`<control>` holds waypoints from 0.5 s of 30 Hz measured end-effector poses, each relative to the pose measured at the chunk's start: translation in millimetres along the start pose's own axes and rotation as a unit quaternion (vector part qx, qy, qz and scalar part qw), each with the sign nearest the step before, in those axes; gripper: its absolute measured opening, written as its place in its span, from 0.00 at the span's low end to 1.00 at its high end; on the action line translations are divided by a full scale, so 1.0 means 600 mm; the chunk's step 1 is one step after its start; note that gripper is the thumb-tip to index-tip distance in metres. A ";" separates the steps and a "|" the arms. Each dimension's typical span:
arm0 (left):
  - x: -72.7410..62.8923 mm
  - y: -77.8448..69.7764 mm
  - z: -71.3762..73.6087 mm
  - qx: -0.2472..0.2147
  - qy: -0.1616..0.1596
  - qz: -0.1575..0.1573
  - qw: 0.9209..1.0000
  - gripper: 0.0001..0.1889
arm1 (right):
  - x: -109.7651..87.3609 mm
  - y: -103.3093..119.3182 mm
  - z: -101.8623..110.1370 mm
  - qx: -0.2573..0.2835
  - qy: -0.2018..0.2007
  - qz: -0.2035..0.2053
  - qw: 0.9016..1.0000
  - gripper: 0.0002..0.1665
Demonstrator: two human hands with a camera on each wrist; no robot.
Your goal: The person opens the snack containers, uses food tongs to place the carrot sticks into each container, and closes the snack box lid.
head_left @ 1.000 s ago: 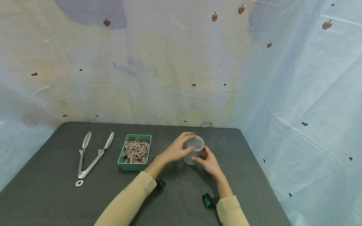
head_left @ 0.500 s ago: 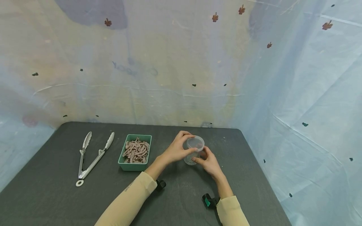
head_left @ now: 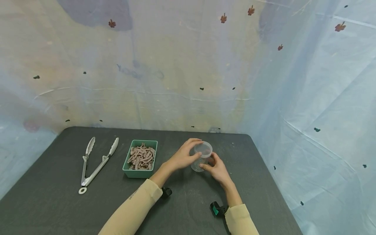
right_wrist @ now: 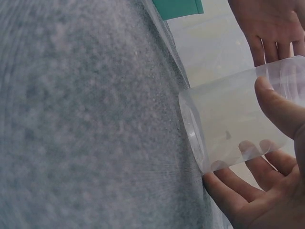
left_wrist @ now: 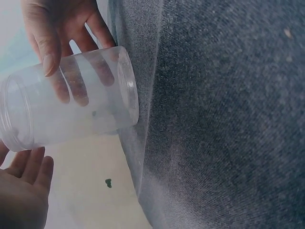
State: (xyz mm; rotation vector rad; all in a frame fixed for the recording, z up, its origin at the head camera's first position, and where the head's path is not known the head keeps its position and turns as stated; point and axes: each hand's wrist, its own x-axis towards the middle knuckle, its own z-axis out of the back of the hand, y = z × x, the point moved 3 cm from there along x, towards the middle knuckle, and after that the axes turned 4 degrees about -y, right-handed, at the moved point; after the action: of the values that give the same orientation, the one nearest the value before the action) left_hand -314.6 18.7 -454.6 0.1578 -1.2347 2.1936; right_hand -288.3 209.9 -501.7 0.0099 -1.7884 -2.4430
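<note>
The left hand [head_left: 183, 157] has shifted a tiny bit on the lid [head_left: 203, 148], and the jar [head_left: 197, 165] has stayed put

Over the last half second, the left thumb slid back a little along the near edge of the lid. Nothing else on the surface [head_left: 188, 202] has moved that I can see.

The jar is see-through and looks to stand upright, with its bottom on the surface. The right hand [head_left: 218, 170] grips it low down, with the thumb on one side and the fingers bent around the other. I think that is to stop it from turning or tipping. The left hand pinches the lid from the side, maybe because that is a good way to twist it or press it.

So the jar sits right between the two hands, with the left fingers at the top and the right fingers lower down, touching its side.

Off to the person's left is a green tub [head_left: 140, 174] full of brown strips [head_left: 141, 156]. Past that lie the tongs [head_left: 98, 168], spread wide, with no hand near them
</note>
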 end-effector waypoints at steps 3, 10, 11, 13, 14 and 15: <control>0.000 -0.001 0.000 0.006 -0.013 0.008 1.000 0.27 | 0.000 -0.001 0.000 0.001 0.001 -0.001 1.000 0.48; 0.002 -0.006 -0.002 0.036 -0.040 0.047 0.997 0.31 | 0.002 -0.004 -0.001 0.006 0.000 -0.006 1.000 0.46; 0.003 -0.006 -0.003 0.040 -0.043 0.050 0.997 0.32 | 0.002 -0.004 -0.001 0.006 0.000 -0.006 1.000 0.46; 0.004 -0.004 -0.003 0.046 -0.048 0.051 0.996 0.33 | 0.003 -0.004 -0.001 0.007 0.001 -0.006 1.000 0.45; 0.004 -0.004 -0.003 0.047 -0.050 0.048 0.997 0.33 | 0.003 -0.004 0.000 0.007 0.001 -0.006 1.000 0.45; 0.004 -0.004 -0.002 0.046 -0.049 0.043 0.997 0.32 | 0.003 -0.004 -0.001 0.007 0.001 -0.006 1.000 0.45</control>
State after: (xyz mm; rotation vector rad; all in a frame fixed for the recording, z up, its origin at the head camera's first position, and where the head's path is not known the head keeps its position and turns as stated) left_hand -314.8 21.7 -452.8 0.2568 -1.2134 2.3429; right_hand -290.1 210.1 -503.9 0.0257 -1.8099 -2.4379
